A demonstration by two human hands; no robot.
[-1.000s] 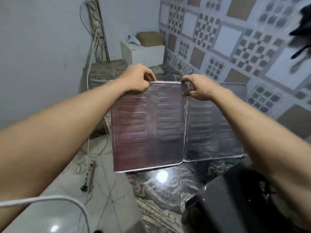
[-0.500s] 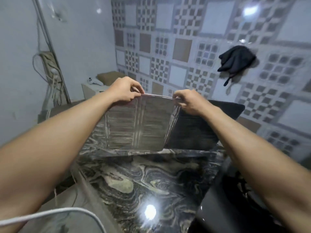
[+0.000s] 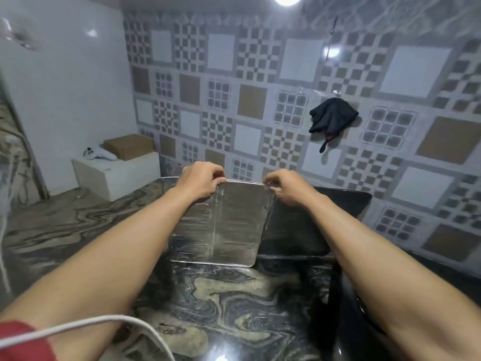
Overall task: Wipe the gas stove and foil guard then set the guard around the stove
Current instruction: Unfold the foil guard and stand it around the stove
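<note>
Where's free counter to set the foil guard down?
Bare marble counter left of the foil guard, up to the white box; more in front, between the forearms. The right is crowded: the black gas stove fills that corner.

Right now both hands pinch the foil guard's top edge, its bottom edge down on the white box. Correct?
Not quite. In the head view the left hand and right hand pinch the foil guard, but its bottom edge meets the marble counter, not the white box.

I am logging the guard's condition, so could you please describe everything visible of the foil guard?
The foil guard is a shiny, ribbed silver sheet in hinged panels with rounded corners. It stands upright on the marbled counter, its right panel dark and angled towards the tiled wall. The left hand and right hand pinch its top edge.
</note>
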